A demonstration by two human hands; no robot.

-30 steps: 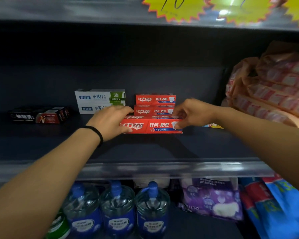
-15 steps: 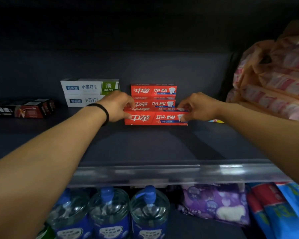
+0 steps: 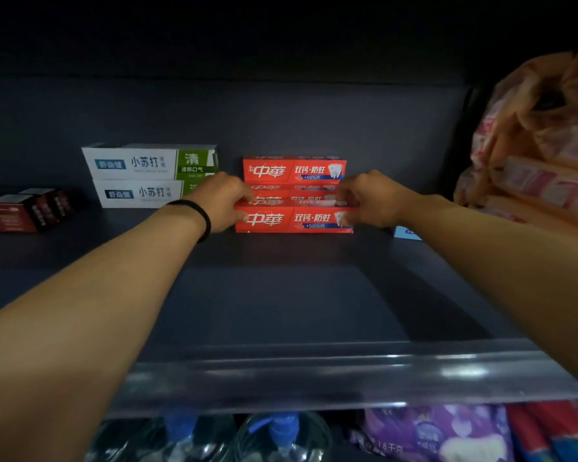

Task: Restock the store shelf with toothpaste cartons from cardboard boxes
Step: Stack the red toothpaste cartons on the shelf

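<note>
A red toothpaste carton (image 3: 294, 219) is gripped at both ends on the dark shelf (image 3: 281, 295) — the left hand (image 3: 222, 203) pinching its left end, the right hand (image 3: 369, 200) its right — just in front of a stack of matching red cartons (image 3: 294, 170).

Left hand (image 3: 221, 202) covers the left end of the front red toothpaste carton (image 3: 294, 220); right hand (image 3: 369, 201) covers its right end. Middle red carton (image 3: 294, 197) behind it shows only a blurred strip. Black-and-red cartons (image 3: 20, 210), at 9 o'clock, are cut by the frame edge. Water bottles (image 3: 214, 438), at 6 o'clock, are cropped below. Blue item (image 3: 406, 233) is mostly hidden by the right forearm.
</note>
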